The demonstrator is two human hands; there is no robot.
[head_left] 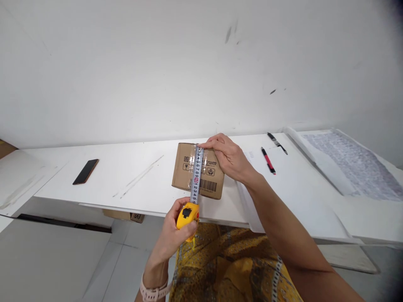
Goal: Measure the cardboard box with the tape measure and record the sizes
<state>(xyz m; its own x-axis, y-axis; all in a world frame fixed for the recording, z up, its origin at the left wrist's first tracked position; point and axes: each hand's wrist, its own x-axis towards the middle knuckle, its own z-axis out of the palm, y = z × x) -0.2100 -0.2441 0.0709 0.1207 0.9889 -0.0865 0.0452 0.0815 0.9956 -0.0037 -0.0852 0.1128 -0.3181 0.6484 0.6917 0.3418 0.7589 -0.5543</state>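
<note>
A small brown cardboard box [182, 161] with printed symbols, a barcode and clear packing tape lies on the white table. My left hand [176, 230] is wrapped round the yellow case of a tape measure [188, 216] just off the table's front edge. Its silver blade runs away from me across the top of the box, with a red 10 mark near the middle. At the far edge of the box, my right hand [231, 157] pinches the blade's end between thumb and fingers. The very tip of the blade is hidden by those fingers.
On the left of the white table [103, 180] lies a dark phone [86, 171]. To the right are a red and black pen [268, 161], a black and silver pen [277, 143], white paper sheets [292, 201] and a densely written sheet [352, 163]. A wall [141, 75] rises behind.
</note>
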